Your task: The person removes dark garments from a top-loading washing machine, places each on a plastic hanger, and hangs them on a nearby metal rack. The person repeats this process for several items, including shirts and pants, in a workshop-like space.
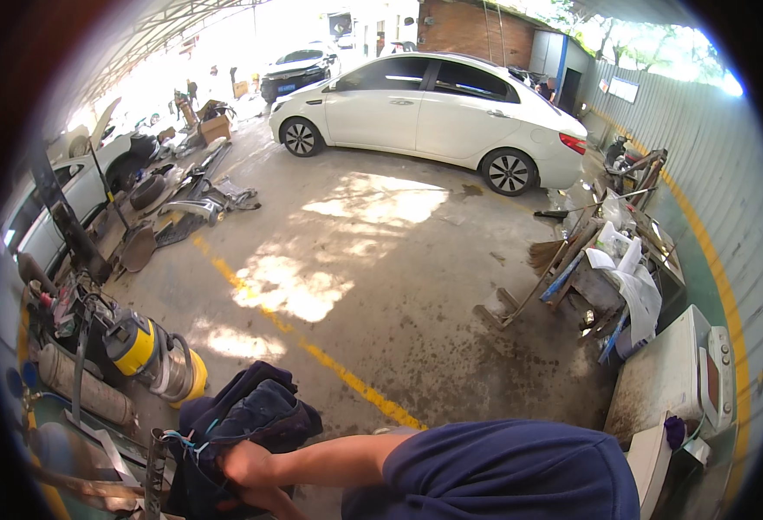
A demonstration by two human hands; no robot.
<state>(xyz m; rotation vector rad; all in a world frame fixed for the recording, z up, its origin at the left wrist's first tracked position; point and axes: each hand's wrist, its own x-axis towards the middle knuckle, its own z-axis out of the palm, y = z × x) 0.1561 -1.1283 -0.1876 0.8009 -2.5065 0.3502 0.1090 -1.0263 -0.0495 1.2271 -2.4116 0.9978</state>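
Note:
A bundle of dark blue cloth, perhaps clothing, hangs at the lower left beside a worn metal post. Thin light-blue and white ties show near the post's top, against the cloth. My right hand reaches across from the right and grips the dark cloth, its fingertips hidden in the folds. Just below it, my left hand is close against the same cloth. Most of that hand is hidden or in shadow, so its grip cannot be made out. A navy sleeve covers my upper right arm.
A yellow-and-grey wet/dry vacuum and a gas cylinder stand at left. Car parts litter the floor beyond. A white sedan is parked ahead. At right are a scrap pile and a white washing machine.

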